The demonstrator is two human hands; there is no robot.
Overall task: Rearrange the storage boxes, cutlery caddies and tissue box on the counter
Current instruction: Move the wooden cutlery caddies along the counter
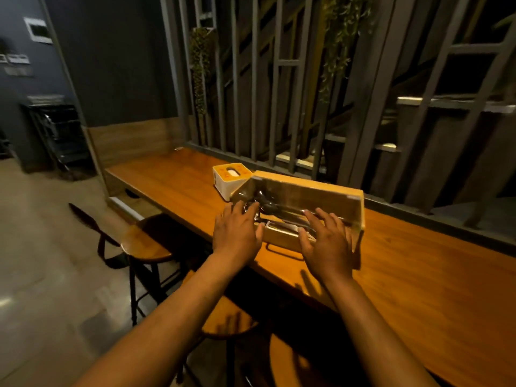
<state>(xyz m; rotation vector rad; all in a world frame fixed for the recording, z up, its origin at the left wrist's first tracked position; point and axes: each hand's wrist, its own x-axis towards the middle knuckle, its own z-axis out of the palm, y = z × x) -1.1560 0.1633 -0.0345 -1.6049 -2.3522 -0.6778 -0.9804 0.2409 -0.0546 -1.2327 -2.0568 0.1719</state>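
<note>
A wooden cutlery caddy (304,188) with a clear front stands on the long wooden counter (418,275), with metal cutlery (268,205) visible inside. Just behind its left end sits a white and orange tissue box (223,180). My left hand (237,233) hovers over the caddy's left end, fingers spread, tips near the cutlery. My right hand (326,244) is flat over the caddy's front right part, fingers apart. Neither hand grips anything that I can see.
A grey slatted screen (279,79) with hanging plants runs along the counter's far edge. Round wooden stools (145,247) stand below the counter's near edge, with another stool (223,322) under my arms. A dark rack (55,129) stands at the far left wall.
</note>
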